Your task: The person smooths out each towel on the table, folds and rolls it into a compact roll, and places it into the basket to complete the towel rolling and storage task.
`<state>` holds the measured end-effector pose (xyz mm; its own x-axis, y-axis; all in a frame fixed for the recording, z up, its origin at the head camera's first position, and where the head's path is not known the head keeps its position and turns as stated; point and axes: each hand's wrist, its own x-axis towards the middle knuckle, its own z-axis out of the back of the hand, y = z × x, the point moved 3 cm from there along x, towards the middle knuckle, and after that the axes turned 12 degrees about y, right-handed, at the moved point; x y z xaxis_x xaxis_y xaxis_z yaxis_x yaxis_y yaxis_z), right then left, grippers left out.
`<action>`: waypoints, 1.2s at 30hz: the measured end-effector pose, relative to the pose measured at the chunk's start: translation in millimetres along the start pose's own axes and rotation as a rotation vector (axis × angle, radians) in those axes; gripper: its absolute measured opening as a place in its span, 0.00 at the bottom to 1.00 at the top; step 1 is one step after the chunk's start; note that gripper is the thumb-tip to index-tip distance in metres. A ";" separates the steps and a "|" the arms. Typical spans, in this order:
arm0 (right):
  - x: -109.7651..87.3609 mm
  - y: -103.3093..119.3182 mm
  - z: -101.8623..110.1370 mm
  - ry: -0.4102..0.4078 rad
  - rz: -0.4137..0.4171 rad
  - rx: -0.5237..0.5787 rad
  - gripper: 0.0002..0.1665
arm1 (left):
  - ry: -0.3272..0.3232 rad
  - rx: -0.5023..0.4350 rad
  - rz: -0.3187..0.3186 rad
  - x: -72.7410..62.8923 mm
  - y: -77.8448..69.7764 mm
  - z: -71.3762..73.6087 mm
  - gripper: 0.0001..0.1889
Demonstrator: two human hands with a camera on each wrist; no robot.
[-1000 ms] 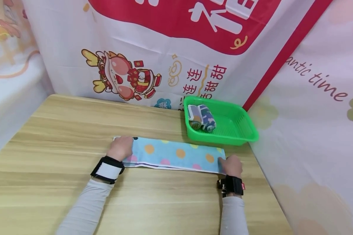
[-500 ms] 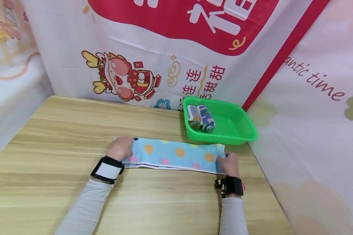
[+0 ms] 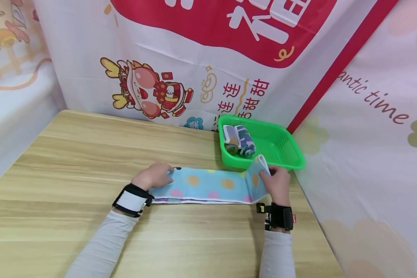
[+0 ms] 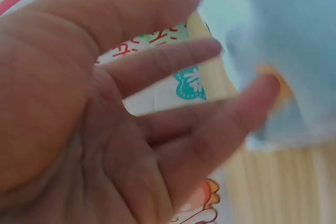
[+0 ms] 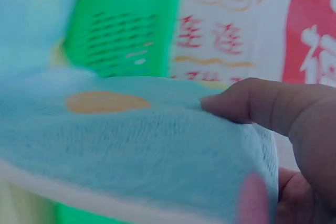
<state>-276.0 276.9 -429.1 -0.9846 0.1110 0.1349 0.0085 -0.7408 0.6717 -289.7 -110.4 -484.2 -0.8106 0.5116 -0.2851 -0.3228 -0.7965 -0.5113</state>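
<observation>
A light blue towel (image 3: 208, 185) with orange, pink and yellow dots lies on the table as a long folded strip. My right hand (image 3: 277, 183) pinches its right end, thumb on the dotted face and fingers behind, and that end stands lifted off the table. In the right wrist view the thumb (image 5: 247, 100) presses on the raised cloth. My left hand (image 3: 156, 175) is at the strip's left end, fingers extended over the cloth. In the left wrist view the fingers (image 4: 157, 66) are spread and relaxed, fingertips right at the towel's edge.
A green plastic basket (image 3: 281, 152) stands at the back right, just behind the towel's raised end. Two rolled towels, one greyish (image 3: 231, 139) and one blue-purple (image 3: 245, 141), lie in its left part. Printed cloth walls (image 3: 180, 34) close off the wooden table (image 3: 100, 143) behind and at the sides.
My right hand has lifted the towel's right end up and bent it toward the left. My left hand has loosened from a curled grip and moved slightly right.
</observation>
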 end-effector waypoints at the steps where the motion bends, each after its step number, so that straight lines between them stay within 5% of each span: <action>1: 0.2 7.7 1.8 -0.002 0.017 0.006 0.14 | 0.005 -0.020 -0.023 1.6 -0.8 -0.5 0.21; 9: -2.0 67.8 -11.8 0.032 0.174 0.091 0.10 | -0.012 -0.098 -0.154 10.1 -3.7 -4.5 0.17; 18: 1.8 112.7 -91.3 0.211 0.329 0.068 0.08 | -0.047 -0.184 -0.184 11.8 -0.6 -4.6 0.20; 23: -4.6 124.7 -124.2 0.323 0.365 0.066 0.12 | -0.129 -0.239 -0.233 12.3 -6.8 0.7 0.21; 29: -19.3 143.0 -142.2 0.362 0.498 0.096 0.14 | -0.237 -0.315 -0.315 10.0 -19.0 10.6 0.22; 36: -27.2 142.1 -158.7 0.518 0.527 0.131 0.23 | -0.229 -0.358 -0.235 7.2 -15.1 11.3 0.20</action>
<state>-275.6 63.4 -453.0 -0.8002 -0.5867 0.1241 0.4904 -0.5211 0.6986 -296.1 -98.3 -469.4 -0.8357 0.5480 0.0367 -0.3539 -0.4862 -0.7989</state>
